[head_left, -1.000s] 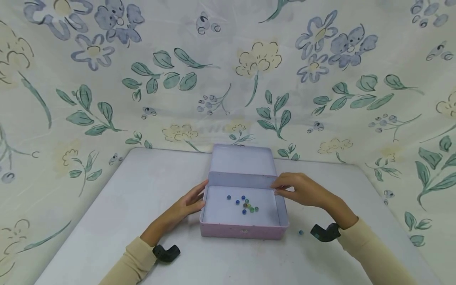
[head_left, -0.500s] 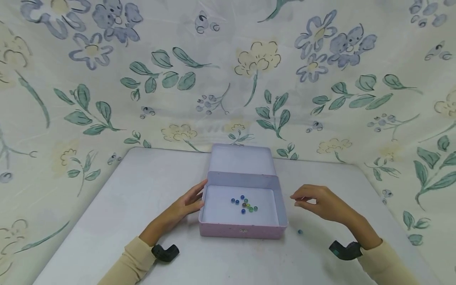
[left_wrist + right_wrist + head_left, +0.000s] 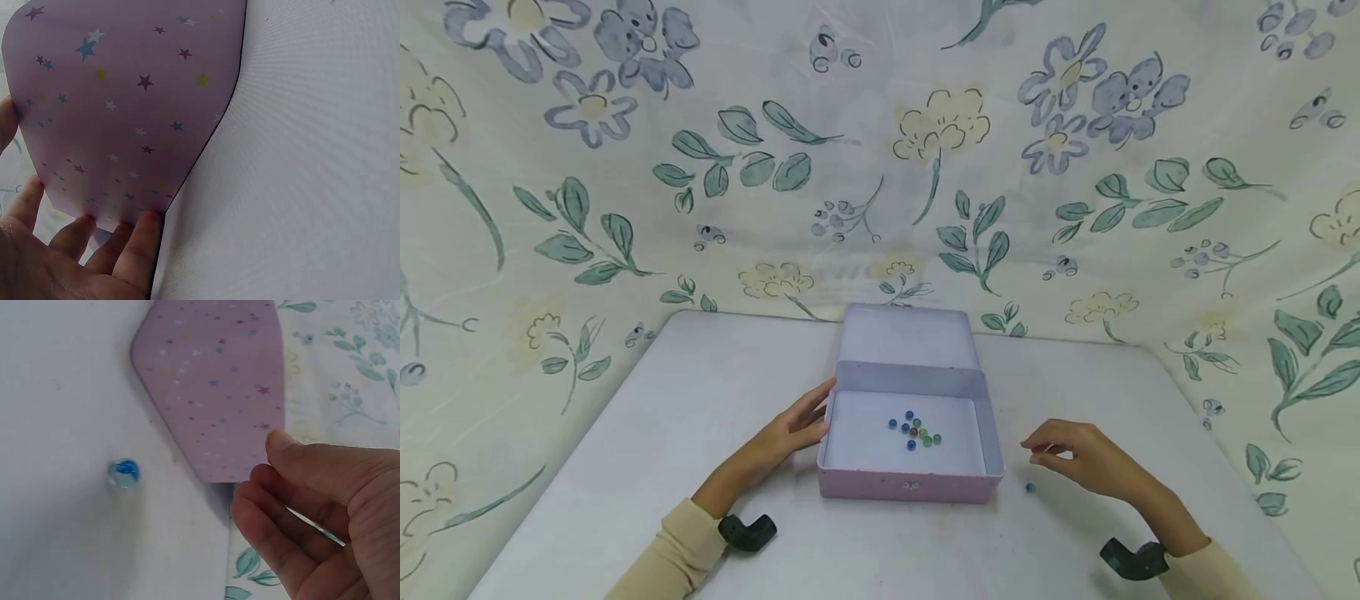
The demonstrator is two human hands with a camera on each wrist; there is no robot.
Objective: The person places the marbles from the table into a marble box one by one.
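A pink metal box (image 3: 910, 486) with its lid raised at the back stands on the white table, and several glass marbles (image 3: 922, 433) lie inside it. My left hand (image 3: 790, 433) rests against the box's left side, fingertips spread along the star-printed wall (image 3: 125, 112). Right of the box, my right hand (image 3: 1086, 458) hovers with loosely bent fingers and nothing between thumb and fingertips. Just below those fingertips in the head view, a single blue and clear marble (image 3: 124, 473) lies on the table, near the box's front right corner.
The lid (image 3: 910, 336) leans back near the table's far edge. Behind stands a floral cloth (image 3: 865, 167). A black wrist camera (image 3: 748, 533) is strapped at the left wrist, another black camera (image 3: 1133, 559) at the right.
My right hand has left the box's right rim and moved right and nearer to me. Inside, a blue marble has rolled right towards the others. My left hand stays put.
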